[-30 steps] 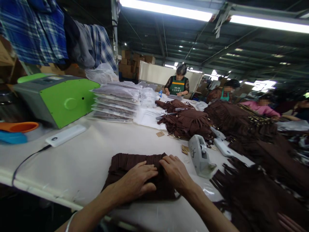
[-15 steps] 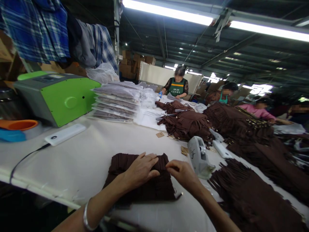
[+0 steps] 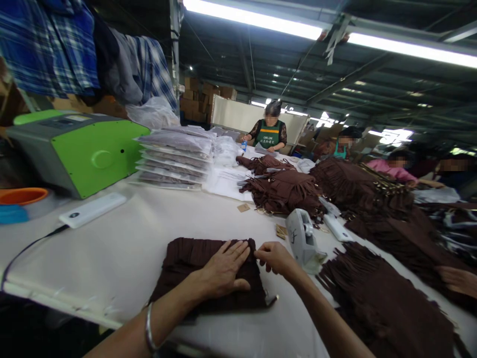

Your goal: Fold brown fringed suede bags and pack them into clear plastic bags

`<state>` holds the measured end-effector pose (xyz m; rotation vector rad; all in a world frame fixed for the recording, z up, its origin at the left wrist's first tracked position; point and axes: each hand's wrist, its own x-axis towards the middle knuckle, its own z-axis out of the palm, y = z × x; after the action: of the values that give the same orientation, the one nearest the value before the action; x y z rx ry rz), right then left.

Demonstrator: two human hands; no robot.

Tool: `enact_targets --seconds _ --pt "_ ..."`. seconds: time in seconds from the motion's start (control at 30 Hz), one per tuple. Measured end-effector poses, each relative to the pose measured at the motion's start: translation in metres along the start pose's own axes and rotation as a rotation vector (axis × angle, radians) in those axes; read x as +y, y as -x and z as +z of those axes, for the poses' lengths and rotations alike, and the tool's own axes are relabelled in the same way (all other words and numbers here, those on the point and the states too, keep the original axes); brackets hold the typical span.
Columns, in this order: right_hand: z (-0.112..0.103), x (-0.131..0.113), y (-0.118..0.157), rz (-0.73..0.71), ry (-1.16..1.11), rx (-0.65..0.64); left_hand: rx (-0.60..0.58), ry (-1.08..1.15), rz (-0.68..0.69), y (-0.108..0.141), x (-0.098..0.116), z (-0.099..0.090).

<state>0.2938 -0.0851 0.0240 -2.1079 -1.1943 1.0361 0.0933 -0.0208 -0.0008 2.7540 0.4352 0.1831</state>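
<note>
A dark brown fringed piece (image 3: 182,263), folded to a rough rectangle, lies on the white table (image 3: 112,253) in front of me. My left hand (image 3: 225,268) rests flat on its right half, fingers spread and palm down. At the piece's upper right edge, my right hand (image 3: 274,258) has its thumb and forefinger pinched together; whatever is between those fingertips is too small to make out. A small metallic end (image 3: 276,298) sticks out at the lower right corner of the piece.
A tape dispenser (image 3: 303,238) stands right of my right hand. Brown fringed pieces (image 3: 387,293) cover the right side. Bagged items (image 3: 173,156) are stacked beside a green machine (image 3: 100,154). Another person's hand (image 3: 456,279) shows at the right edge. An aproned person (image 3: 270,132) works opposite.
My left hand has flattened and shifted slightly right over the brown piece. My right hand stays at its edge. Another person's hand has appeared at the right. The view has shifted slightly.
</note>
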Motion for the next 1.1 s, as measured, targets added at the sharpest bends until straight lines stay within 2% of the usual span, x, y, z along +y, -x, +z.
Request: enact_targets --seconds 0.17,0.27,0.43,0.63,0.77,0.93,1.1 --pt "0.007 -0.001 0.011 0.043 -0.078 -0.110 0.043 0.136 -0.030 0.000 -0.004 -0.001" --pt "0.011 -0.005 0.015 0.015 -0.063 -0.078 0.108 0.173 -0.041 -0.004 -0.005 -0.001" --pt "0.005 -0.022 0.017 -0.109 0.042 0.038 0.259 0.072 -0.004 -0.027 -0.002 -0.007" --pt "-0.004 -0.018 0.018 -0.125 0.125 -0.026 0.289 0.052 -0.022 -0.044 0.003 -0.011" --pt "-0.013 -0.006 0.020 -0.202 0.177 0.097 0.348 0.118 -0.102 -0.040 0.006 -0.009" --pt "-0.014 -0.001 0.011 -0.485 0.355 0.283 0.472 0.325 -0.243 -0.041 0.000 -0.015" --pt "-0.001 -0.007 -0.012 -0.533 0.334 0.260 0.509 0.443 -0.284 -0.049 -0.007 -0.021"
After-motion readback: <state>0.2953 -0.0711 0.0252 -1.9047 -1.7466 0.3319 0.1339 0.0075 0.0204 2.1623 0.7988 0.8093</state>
